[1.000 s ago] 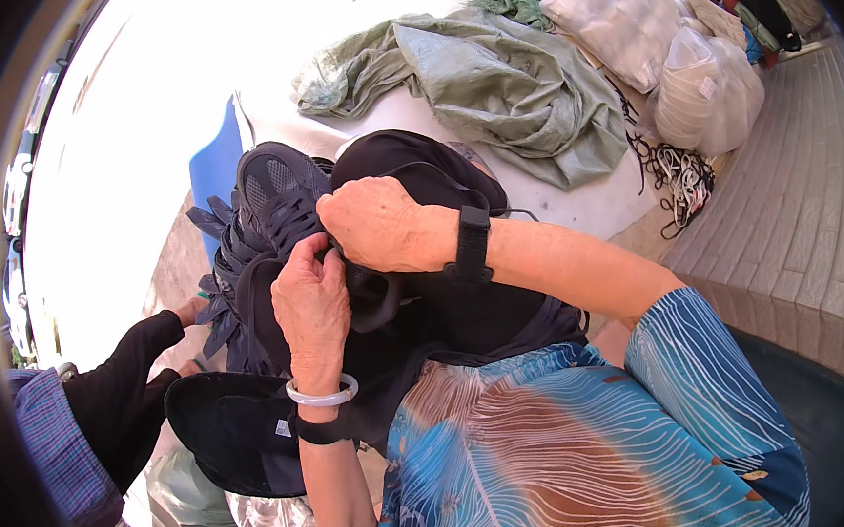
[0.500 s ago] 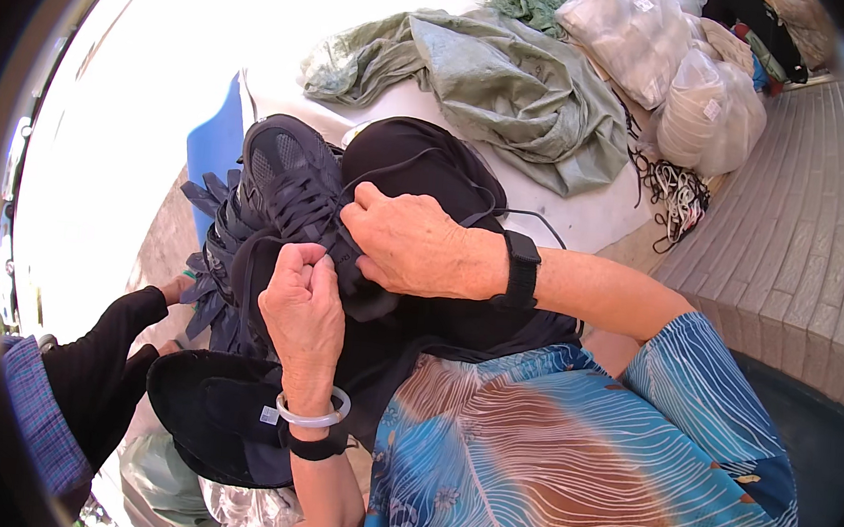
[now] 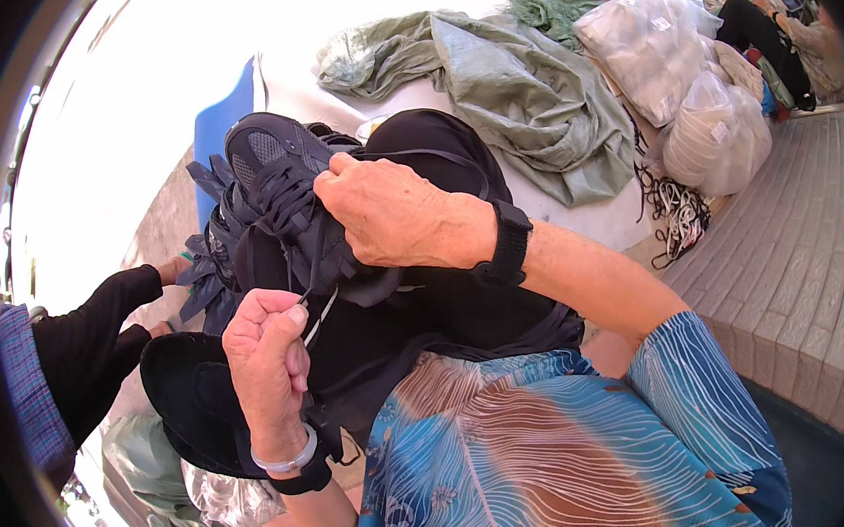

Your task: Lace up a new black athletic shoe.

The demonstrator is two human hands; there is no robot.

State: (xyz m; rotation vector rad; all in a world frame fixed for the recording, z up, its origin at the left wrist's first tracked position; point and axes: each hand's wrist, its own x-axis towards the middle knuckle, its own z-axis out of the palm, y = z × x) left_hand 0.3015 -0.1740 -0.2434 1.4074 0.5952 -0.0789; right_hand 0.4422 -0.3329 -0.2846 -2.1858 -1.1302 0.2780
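Note:
A dark grey sneaker point(image 3: 271, 155) with mesh panels rests on my lap, its toe pointing away from me. Its dark shoelace point(image 3: 318, 256) runs down from the eyelets to my left hand point(image 3: 267, 346), which pinches it between thumb and finger below the shoe. A pale strip hangs close by those fingertips. Over the shoe's ankle end, my right hand point(image 3: 396, 213) is closed. Another stretch of lace loops out from its fingers above the wrist, so it appears to grip lace; the fingertips are partly hidden. Black fabric point(image 3: 441, 133) covers my knees beneath.
Several dark laced shoes point(image 3: 213, 239) cluster left of the sneaker. A black padded item point(image 3: 188, 389) lies by my left wrist. Ahead are a crumpled green sheet point(image 3: 541, 105), clear plastic bags point(image 3: 715, 132) and bundled cords point(image 3: 680, 213). Another person's sleeve point(image 3: 95, 324) shows at left.
My left hand has pulled down and left, away from the shoe, drawing out a length of lace. My right hand has shifted slightly up and left. The sneaker has tilted a little left.

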